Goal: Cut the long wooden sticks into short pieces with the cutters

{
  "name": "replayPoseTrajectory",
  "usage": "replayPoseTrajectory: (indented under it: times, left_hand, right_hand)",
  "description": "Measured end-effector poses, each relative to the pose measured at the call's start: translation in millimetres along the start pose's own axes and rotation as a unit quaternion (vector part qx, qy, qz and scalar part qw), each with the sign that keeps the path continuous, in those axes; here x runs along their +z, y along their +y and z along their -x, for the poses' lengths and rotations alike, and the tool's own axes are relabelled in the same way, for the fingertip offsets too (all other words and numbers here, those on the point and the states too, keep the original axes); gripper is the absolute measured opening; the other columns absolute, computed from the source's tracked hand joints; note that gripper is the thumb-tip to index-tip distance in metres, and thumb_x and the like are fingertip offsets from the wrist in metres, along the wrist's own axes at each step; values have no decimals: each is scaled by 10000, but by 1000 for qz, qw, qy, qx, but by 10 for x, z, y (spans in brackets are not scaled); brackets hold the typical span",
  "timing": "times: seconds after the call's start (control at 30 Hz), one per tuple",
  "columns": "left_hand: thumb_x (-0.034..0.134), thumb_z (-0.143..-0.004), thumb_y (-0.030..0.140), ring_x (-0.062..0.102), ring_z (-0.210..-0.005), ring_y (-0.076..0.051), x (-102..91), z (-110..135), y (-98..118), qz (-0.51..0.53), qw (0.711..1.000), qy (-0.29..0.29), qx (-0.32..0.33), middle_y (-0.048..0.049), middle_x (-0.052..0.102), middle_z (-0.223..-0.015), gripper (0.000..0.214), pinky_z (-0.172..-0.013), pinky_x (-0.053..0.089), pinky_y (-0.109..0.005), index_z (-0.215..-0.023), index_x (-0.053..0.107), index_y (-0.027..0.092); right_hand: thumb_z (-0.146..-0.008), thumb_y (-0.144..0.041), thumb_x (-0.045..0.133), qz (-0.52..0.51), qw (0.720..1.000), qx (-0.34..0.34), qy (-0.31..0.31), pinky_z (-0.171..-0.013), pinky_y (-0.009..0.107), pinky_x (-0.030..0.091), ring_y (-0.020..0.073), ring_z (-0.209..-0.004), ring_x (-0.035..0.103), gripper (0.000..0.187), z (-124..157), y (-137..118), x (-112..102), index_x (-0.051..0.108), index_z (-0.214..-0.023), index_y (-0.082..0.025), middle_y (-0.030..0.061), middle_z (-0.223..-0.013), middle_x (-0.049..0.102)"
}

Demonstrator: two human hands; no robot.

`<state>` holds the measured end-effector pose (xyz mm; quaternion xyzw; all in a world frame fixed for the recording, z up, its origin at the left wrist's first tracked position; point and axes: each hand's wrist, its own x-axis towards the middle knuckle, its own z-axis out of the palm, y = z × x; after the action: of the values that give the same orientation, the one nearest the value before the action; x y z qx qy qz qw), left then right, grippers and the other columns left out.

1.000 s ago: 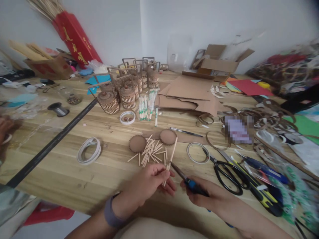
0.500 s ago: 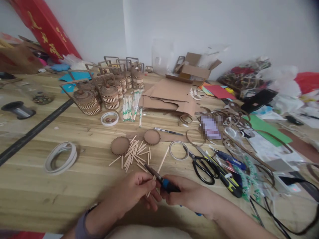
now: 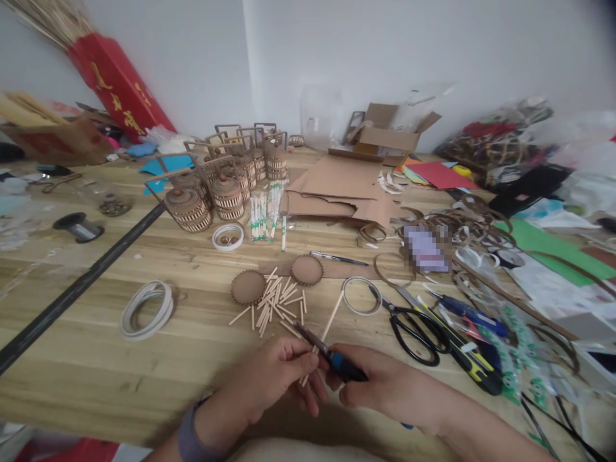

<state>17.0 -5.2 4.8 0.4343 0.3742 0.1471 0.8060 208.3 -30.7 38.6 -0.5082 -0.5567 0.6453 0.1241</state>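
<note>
In front of me, my left hand [image 3: 286, 372] pinches a thin wooden stick [image 3: 333, 316] between thumb and fingers. The stick's far end slants up toward a white tape ring. My right hand [image 3: 375, 378] is wrapped round snips [image 3: 344, 367] with black and blue handles. Their dark jaws cross the stick right beside my left fingertips; whether they are closed on it I cannot tell. Just beyond my hands lies a loose pile of short cut sticks [image 3: 272, 305]. Two round cardboard discs with beaded rims, a left disc [image 3: 248, 287] and a right disc [image 3: 307, 270], border the pile.
Black scissors [image 3: 418, 333] and a yellow-black utility knife [image 3: 474, 356] lie to the right. White tape rolls [image 3: 147, 311] sit at left. Several small lidded baskets [image 3: 187, 208] with handles stand behind, near torn cardboard [image 3: 337, 179]. Brown strips [image 3: 471, 224] clutter the right side.
The whole view has shifted, so the table's things appear farther right. Both hands keep their hold on the stick and the snips, with little visible change between them.
</note>
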Motion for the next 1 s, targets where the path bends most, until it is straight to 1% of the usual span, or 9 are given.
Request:
replayPoseTrajectory:
  times: [0.13, 0.37, 0.47, 0.57, 0.63, 0.73, 0.8, 0.93, 1.0]
  left_hand:
    - [639, -716, 637, 539, -441, -89, -6, 1, -11, -10, 1000, -2, 0, 7, 627, -612, 494, -485, 388, -217, -776, 611, 148]
    - [597, -738, 632, 481, -415, -73, -18, -27, -23, -50, 999, 3, 7, 16, 600, -586, 496, -465, 329, -211, -813, 600, 142]
    - [586, -744, 617, 476, -418, -69, -11, -50, -48, -66, 998, 16, 11, 25, 594, -605, 474, -457, 326, -209, -822, 575, 150]
    - [567, -773, 586, 495, -424, -72, -8, -67, -78, -78, 996, 45, 15, 29, 603, -635, 435, -450, 332, -206, -854, 544, 159]
    - [530, -810, 557, 502, -426, -69, -12, -68, -87, -93, 994, 55, 22, 21, 614, -653, 406, -448, 325, -200, -858, 547, 154]
    - [483, -843, 538, 493, -416, -61, -16, -57, -81, -103, 993, 50, 25, 10, 625, -667, 392, -434, 299, -195, -833, 552, 152]
    - [480, -839, 545, 485, -403, -62, -12, -48, -70, -98, 994, 46, 18, 13, 623, -658, 392, -422, 284, -195, -824, 544, 158]
    - [483, -835, 547, 466, -392, -58, -1, -43, -51, -97, 994, 46, 14, 17, 614, -642, 394, -415, 259, -194, -817, 547, 158]
    - [477, -841, 543, 451, -385, -52, -3, -51, -53, -99, 994, 47, 15, 17, 607, -637, 399, -412, 245, -194, -809, 555, 154]
  right_hand:
    - [-619, -148, 494, 28, 999, 10, 19, -647, 257, 351, 143, -707, 438, 192, -22, 74, 16, 543, -800, -189, -32, -733, 492]
    - [-627, -95, 458, 84, 993, -31, 81, -625, 257, 343, 142, -666, 440, 186, -47, 51, 102, 535, -761, -196, -37, -681, 497]
    - [-622, -97, 468, 95, 991, -17, 96, -601, 255, 326, 138, -643, 424, 170, -82, 114, 115, 537, -746, -191, -41, -658, 482]
    - [-626, -118, 491, 73, 993, -5, 88, -614, 258, 334, 149, -675, 441, 155, -124, 199, 100, 547, -756, -182, -26, -689, 508]
    - [-644, -143, 508, 34, 997, -15, 64, -625, 257, 340, 151, -697, 440, 142, -134, 224, 79, 555, -774, -177, -18, -712, 510]
    - [-662, -188, 525, -23, 999, -23, 12, -611, 250, 325, 141, -688, 413, 151, -114, 201, 44, 567, -807, -175, -24, -722, 480]
    - [-655, -204, 525, -40, 999, -15, -3, -604, 250, 311, 137, -681, 403, 165, -95, 174, 29, 569, -813, -180, -25, -723, 469]
    - [-630, -193, 512, -38, 999, 3, 14, -586, 255, 292, 136, -664, 391, 138, -95, 158, 33, 546, -764, -190, -28, -693, 456]
    - [-607, -175, 503, -29, 999, -2, 24, -575, 248, 295, 129, -645, 387, 134, -111, 154, 51, 532, -736, -195, -37, -674, 451]
